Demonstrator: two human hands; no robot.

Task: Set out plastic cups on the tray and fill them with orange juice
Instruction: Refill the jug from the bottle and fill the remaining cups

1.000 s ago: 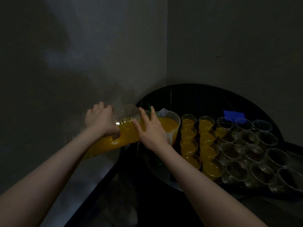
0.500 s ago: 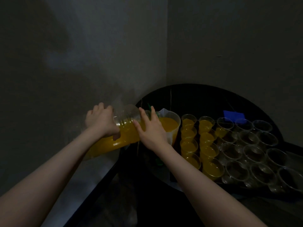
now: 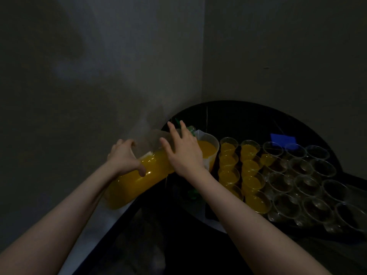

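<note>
The juice bottle [image 3: 147, 175] lies tilted, neck up-right over the jug [image 3: 208, 153]. The left hand [image 3: 124, 158] grips its body; the right hand [image 3: 183, 153], fingers straight, presses its shoulder. Cups [image 3: 256, 201] fill the tray [image 3: 210, 215] on a dark round table [image 3: 248, 120] in a grey corner.

The right hand [image 3: 184, 153] hides the bottle [image 3: 139, 179] neck and spout

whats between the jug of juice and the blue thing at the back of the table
In the head view, the back ends of the cup rows: two filled cups beside the jug, then a barely filled cup just before the blue thing.
</note>
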